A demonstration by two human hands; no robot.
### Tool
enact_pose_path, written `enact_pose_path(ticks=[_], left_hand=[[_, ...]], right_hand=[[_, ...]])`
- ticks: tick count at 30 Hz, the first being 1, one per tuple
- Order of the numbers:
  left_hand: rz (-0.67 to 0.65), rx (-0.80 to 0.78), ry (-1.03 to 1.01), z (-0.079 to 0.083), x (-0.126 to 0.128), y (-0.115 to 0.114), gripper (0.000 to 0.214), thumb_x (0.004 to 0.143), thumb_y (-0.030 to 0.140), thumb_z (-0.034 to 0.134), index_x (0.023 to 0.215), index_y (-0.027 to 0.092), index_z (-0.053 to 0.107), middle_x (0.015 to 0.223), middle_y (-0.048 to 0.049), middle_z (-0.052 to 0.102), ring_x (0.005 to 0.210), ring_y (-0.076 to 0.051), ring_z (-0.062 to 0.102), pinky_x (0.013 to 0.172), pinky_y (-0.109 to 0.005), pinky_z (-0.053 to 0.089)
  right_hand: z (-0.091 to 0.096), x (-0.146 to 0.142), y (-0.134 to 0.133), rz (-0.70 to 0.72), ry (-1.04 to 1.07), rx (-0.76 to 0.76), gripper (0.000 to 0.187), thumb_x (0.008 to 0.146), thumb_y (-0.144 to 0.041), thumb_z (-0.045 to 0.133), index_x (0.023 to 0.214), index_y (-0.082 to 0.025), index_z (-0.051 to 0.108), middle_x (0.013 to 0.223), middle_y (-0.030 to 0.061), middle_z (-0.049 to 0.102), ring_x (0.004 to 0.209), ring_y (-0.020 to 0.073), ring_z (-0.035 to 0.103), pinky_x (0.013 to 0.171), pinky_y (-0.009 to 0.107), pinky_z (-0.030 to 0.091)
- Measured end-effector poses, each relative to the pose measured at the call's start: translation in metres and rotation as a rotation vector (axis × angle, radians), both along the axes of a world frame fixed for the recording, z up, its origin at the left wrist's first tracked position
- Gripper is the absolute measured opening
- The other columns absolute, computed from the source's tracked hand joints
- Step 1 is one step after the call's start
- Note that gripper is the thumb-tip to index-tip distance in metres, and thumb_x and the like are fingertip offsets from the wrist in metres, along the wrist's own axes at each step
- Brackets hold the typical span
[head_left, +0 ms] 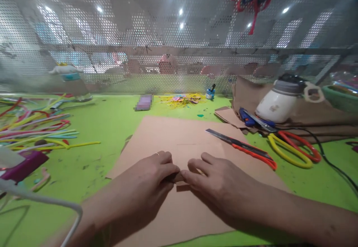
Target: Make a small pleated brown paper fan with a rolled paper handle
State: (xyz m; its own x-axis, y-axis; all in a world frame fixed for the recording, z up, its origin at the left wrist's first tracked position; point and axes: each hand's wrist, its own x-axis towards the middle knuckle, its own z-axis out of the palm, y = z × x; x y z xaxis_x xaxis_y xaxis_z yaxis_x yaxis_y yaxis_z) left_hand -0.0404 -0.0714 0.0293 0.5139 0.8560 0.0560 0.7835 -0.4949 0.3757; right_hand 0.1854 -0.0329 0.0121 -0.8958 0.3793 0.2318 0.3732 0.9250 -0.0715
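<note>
Both my hands meet over a brown cardboard sheet [179,135] lying on the green table [112,120]. My left hand [151,180] is closed, fingers pinched on a small brown cardboard piece [179,178]. My right hand [215,180] pinches the same piece from the other side, fingertips touching it. Most of the piece is hidden between the fingers.
Red-handled scissors [243,148] lie on the sheet's right part, yellow-and-red scissors [293,148] beyond. A white jug [279,101], blue cutter [247,117] and brown paper sit at the right. Colourful pipe cleaners [36,131] spread at left; a purple block [144,102] and perforated screen [179,34] behind.
</note>
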Motion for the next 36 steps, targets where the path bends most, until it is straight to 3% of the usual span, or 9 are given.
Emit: enact_pose_path(ticks=[5,9,14,18,22,29,36], left_hand=[[0.039,-0.063,-0.007,0.008,0.005,-0.004,0.015,0.091,0.018,0.052,0.087,0.024,0.066,0.091,-0.0010,0.057,0.079,-0.015,0.054,0.074,-0.029,0.041],[0.075,-0.017,-0.023,0.005,0.007,-0.003,0.008,0.091,0.024,0.058,0.089,0.023,0.066,0.092,-0.0013,0.059,0.082,-0.016,0.056,0.073,-0.028,0.042],[-0.069,0.102,0.049,-0.003,0.006,0.006,0.015,0.096,0.021,0.053,0.085,0.020,0.063,0.086,-0.0017,0.061,0.079,-0.016,0.056,0.071,-0.028,0.041],[0.055,0.082,0.092,-0.004,0.012,-0.001,0.016,0.095,0.021,0.051,0.084,0.019,0.063,0.087,-0.0038,0.059,0.077,-0.018,0.055,0.069,-0.030,0.042],[0.162,0.025,-0.036,-0.005,0.017,-0.012,0.012,0.094,0.022,0.052,0.085,0.020,0.060,0.091,-0.0021,0.058,0.081,-0.018,0.055,0.072,-0.031,0.042],[0.079,0.022,-0.125,-0.008,0.012,-0.010,0.012,0.096,0.018,0.050,0.089,0.021,0.059,0.094,-0.0010,0.057,0.086,-0.017,0.054,0.076,-0.029,0.040],[0.042,-0.008,-0.150,-0.008,0.010,-0.005,0.012,0.096,0.021,0.051,0.088,0.021,0.060,0.091,-0.0012,0.057,0.084,-0.016,0.054,0.075,-0.029,0.041]], right_hand=[[-0.002,0.000,-0.002,-0.024,0.024,-0.042,0.016,0.097,-0.016,0.047,0.108,-0.020,0.058,0.094,0.0063,0.059,0.080,0.0211,0.045,0.066,0.035,0.034],[-0.005,0.000,-0.005,-0.048,0.067,-0.051,0.016,0.099,-0.019,0.044,0.105,-0.020,0.059,0.093,0.0067,0.060,0.081,0.0214,0.044,0.068,0.036,0.034],[-0.013,-0.001,-0.006,-0.063,0.121,-0.018,0.022,0.102,-0.022,0.040,0.110,-0.019,0.060,0.090,0.0074,0.061,0.079,0.0216,0.043,0.068,0.036,0.035],[-0.014,-0.002,-0.005,-0.081,0.154,-0.056,0.015,0.099,-0.024,0.047,0.102,-0.017,0.060,0.092,0.0073,0.063,0.082,0.0219,0.045,0.073,0.037,0.038],[-0.007,0.000,-0.003,-0.124,0.153,-0.139,0.011,0.094,-0.027,0.058,0.093,-0.017,0.059,0.094,0.0064,0.064,0.089,0.0222,0.048,0.076,0.036,0.040],[0.011,0.017,-0.002,-0.043,0.112,-0.248,0.004,0.089,-0.016,0.063,0.089,-0.017,0.059,0.097,0.0052,0.064,0.092,0.0193,0.052,0.080,0.032,0.043],[0.009,0.024,0.004,-0.007,0.193,-0.355,0.012,0.085,-0.011,0.067,0.084,-0.018,0.057,0.096,0.0040,0.065,0.093,0.0180,0.053,0.083,0.031,0.044]])
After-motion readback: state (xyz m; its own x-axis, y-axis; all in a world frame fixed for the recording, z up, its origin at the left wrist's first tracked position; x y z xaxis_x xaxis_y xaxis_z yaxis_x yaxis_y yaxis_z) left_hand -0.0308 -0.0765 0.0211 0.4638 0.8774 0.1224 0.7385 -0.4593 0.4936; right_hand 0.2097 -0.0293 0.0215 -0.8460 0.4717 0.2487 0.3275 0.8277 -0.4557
